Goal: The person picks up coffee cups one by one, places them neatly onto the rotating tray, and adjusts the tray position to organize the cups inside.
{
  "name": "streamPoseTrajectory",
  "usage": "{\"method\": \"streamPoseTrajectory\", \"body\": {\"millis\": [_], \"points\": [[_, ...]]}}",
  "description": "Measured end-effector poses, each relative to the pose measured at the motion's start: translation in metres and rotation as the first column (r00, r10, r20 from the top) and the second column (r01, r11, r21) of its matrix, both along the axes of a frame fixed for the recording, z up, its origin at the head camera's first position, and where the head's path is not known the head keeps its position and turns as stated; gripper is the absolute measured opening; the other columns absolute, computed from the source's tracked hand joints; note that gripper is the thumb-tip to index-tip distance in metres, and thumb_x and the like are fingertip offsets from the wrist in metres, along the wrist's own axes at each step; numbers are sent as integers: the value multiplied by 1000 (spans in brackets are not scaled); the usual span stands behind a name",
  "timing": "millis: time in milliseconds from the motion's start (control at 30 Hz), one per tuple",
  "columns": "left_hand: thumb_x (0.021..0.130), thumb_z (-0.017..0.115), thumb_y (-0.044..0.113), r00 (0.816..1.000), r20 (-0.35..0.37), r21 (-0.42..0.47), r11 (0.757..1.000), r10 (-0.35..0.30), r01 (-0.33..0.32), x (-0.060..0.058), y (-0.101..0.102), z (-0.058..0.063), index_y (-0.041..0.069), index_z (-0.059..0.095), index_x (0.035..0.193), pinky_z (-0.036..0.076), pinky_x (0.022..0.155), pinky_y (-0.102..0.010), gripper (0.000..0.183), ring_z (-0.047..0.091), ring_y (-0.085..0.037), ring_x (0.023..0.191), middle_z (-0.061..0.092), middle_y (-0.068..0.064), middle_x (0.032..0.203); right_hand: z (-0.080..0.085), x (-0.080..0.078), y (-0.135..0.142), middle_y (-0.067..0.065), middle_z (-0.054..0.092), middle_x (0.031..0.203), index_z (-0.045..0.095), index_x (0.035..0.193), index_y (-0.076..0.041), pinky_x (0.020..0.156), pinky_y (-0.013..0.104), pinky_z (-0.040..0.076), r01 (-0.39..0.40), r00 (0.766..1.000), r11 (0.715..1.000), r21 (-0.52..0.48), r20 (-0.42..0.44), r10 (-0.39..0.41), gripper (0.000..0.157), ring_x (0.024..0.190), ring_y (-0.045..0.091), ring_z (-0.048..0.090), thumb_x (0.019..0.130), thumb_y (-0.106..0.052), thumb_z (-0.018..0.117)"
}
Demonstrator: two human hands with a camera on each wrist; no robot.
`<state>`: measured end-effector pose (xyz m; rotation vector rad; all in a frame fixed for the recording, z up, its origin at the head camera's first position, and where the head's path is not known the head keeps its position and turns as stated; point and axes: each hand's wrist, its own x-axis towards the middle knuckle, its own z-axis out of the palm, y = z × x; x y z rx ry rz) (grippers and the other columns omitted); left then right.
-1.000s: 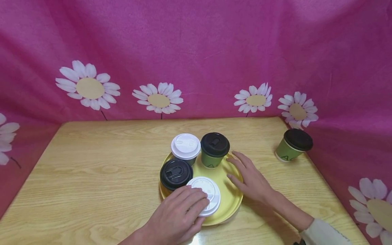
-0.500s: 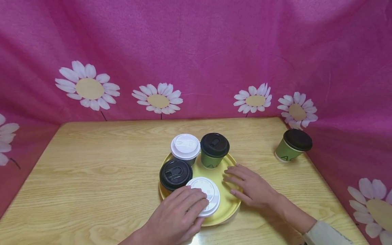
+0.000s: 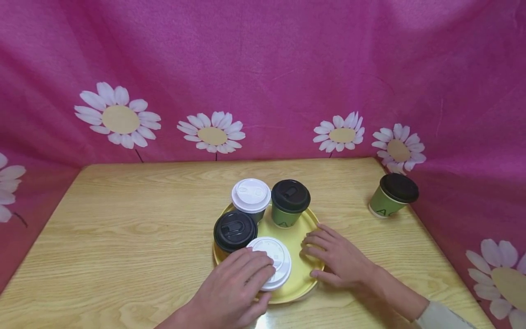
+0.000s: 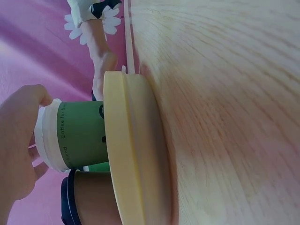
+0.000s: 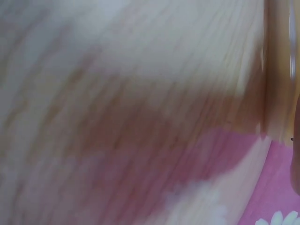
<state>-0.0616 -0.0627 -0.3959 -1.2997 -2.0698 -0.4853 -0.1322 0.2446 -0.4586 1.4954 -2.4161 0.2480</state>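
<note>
A round yellow tray [image 3: 302, 283] carries several lidded paper coffee cups. My left hand [image 3: 232, 288] grips the white lid of the front coffee cup [image 3: 279, 258]; in the left wrist view this green cup [image 4: 84, 133] stands on the tray, thumb and fingers around its lid. My right hand [image 3: 341, 258] hooks its fingers over the tray's right rim, the fingertips inside it. Beside the held cup is a black-lidded cup [image 3: 235, 230]. Behind stand a white-lidded cup [image 3: 251, 195] and a green cup with a black lid [image 3: 290, 196]. The right wrist view shows mostly blurred table.
Another green cup with a black lid [image 3: 393, 194] stands alone near the right edge of the wooden table [image 3: 135, 228]. A magenta cloth [image 3: 271, 68] printed with white daisies hangs behind the table and along both sides.
My right hand has come nearer and its fingers have bent over the tray rim. The tray has turned slightly: the back cups shifted right, the front cup left, my left hand moving with it.
</note>
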Motion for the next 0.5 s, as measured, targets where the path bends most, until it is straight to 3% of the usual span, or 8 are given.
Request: {"method": "streamPoseTrajectory", "body": {"millis": [300,500], "points": [[88,44,27,1000,5,34,999,2,-2,-2,-4,0,3,60,99,41,93,-40,31,54,-23,101,57,-6,104,-3,12,2,2,56,114,61,110,-16,104,53,20,-21,999,1000,4,-31,21,50,114,23,46,83,-56,48],[88,45,28,999,41,29,1000,-6,5,-4,-6,0,4,60,98,40,94,-38,30,53,-22,101,57,-5,102,-6,19,1,1,57,112,61,108,-16,102,54,21,-21,999,1000,-9,-47,21,52,112,23,47,80,-58,51]]}}
